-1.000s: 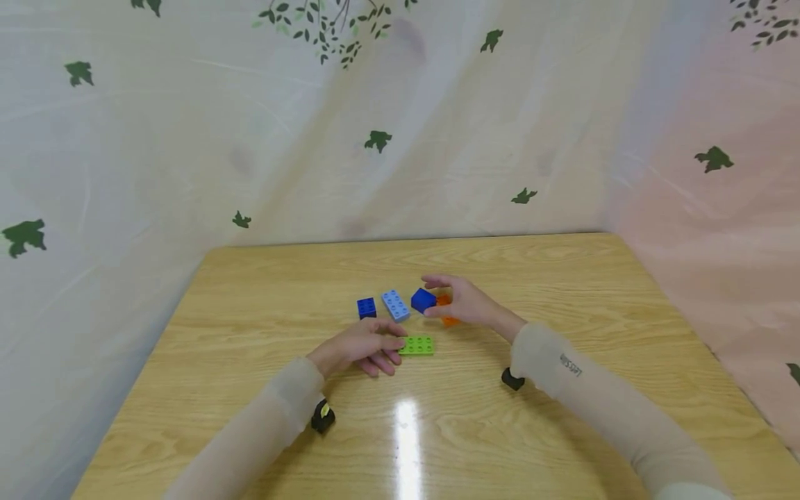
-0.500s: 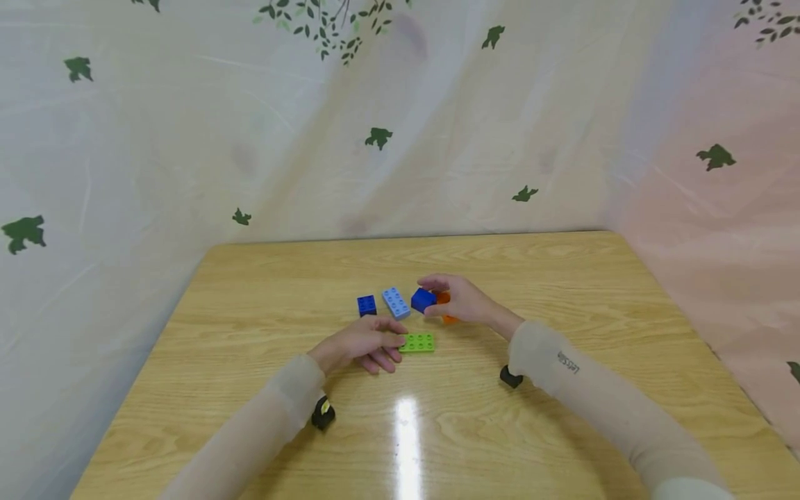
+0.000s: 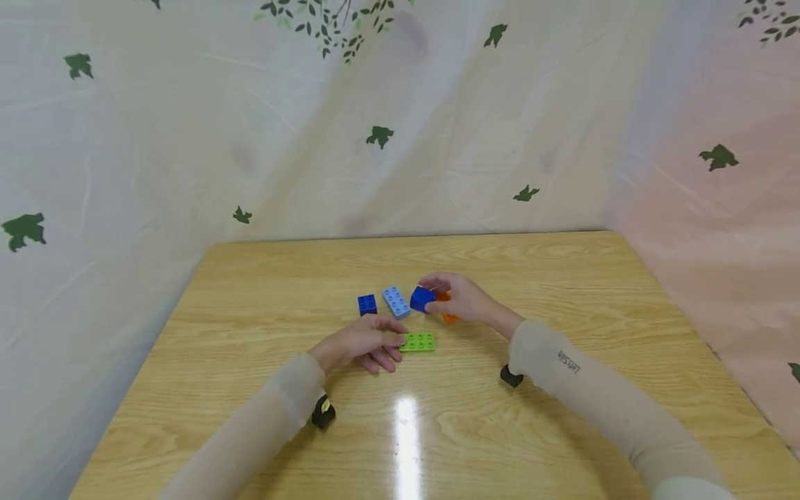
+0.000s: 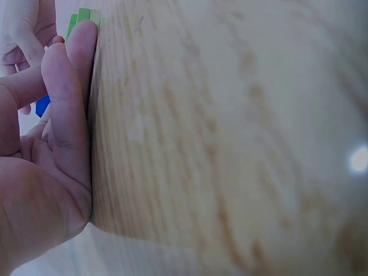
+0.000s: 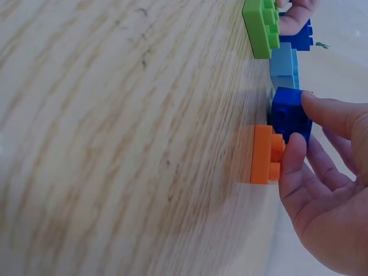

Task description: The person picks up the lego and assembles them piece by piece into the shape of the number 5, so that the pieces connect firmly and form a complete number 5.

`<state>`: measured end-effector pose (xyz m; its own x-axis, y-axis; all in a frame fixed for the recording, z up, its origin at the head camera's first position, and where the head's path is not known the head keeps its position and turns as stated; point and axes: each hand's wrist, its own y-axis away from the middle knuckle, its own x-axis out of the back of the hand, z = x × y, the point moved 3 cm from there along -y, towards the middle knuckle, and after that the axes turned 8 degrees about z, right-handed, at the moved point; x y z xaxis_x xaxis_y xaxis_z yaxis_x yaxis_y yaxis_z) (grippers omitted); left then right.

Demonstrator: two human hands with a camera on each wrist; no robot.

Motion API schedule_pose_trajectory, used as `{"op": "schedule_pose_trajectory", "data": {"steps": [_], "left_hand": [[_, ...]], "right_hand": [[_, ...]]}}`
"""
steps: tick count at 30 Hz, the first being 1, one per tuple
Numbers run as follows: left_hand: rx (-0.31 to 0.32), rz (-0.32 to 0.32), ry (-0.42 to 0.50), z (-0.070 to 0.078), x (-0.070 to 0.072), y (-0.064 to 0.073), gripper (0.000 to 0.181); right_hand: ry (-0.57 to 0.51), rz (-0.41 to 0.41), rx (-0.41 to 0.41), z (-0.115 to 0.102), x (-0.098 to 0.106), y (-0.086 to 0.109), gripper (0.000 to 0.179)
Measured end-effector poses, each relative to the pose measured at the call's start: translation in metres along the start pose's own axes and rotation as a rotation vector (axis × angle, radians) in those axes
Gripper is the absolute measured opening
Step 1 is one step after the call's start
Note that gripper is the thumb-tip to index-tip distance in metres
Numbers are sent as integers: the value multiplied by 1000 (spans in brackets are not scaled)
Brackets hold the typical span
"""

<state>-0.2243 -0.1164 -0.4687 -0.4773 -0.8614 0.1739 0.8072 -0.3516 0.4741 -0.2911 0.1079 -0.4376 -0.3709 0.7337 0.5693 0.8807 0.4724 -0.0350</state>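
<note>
So the right hand has a dark blue chunky plastic brick pinched between thumb and fingers, near the middle of the light wood-grain counter. The brick is tipped, with a smooth side up in the head view and its studs looking turned toward the palm in the right wrist view, so I'd guess it's held that way because two flat faces make an easy pinch. Can't tell if it's off the counter. An orange studded plastic brick sits low under that hand, studs up. The left hand is loose, fingers spread and slightly bent, not wrapped around anything; a fingertip overlaps the left end of the lime green oblong plastic brick, maybe to keep it steady, though I can't tell if it's pressing. A light blue oblong plastic brick and a second dark blue plastic brick with studs up lie just beyond the left hand, everything probably kept close for short reaches. Pose-wise, both forearms angle inward from the near side, the left hand low by the counter, the right one arched over its brick.
</note>
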Motion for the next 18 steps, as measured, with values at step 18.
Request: {"op": "schedule_pose_trajectory", "data": {"steps": [18], "left_hand": [[1, -4, -5, 1, 0, -1, 37]], "right_hand": [[-65, 17, 12, 1, 3, -1, 47]]}}
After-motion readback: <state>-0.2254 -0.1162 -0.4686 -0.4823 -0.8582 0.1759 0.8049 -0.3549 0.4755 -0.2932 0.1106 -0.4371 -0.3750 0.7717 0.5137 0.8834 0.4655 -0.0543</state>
